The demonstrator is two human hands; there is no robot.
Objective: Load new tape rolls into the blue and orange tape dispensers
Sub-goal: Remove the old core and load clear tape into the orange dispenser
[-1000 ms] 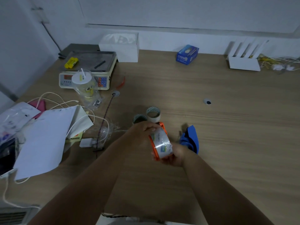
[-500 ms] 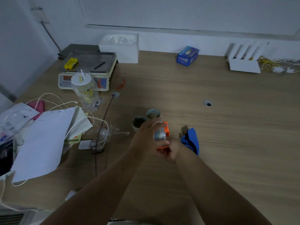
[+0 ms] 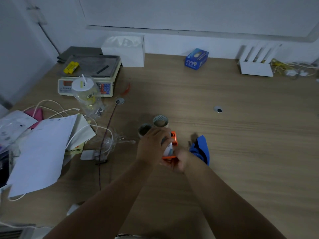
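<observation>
Fingers of my left hand [image 3: 153,145] are wrapped over the tape roll [image 3: 168,150] sitting in the orange dispenser [image 3: 173,144], forearm angled in from lower left, while my right hand [image 3: 179,161] grips the dispenser's bottom end, both just above the surface [image 3: 241,135]. Blue dispenser [image 3: 201,150] lies right beside them; two empty cores [image 3: 160,121] just behind. Labels are too blurry to read.

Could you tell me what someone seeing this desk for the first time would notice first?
Most likely the bright orange tape dispenser near the middle of the wooden desk, gripped between the left hand and right hand with a tape roll in it. The blue tape dispenser lies just right of them, and two empty tape cores stand just behind.
</observation>
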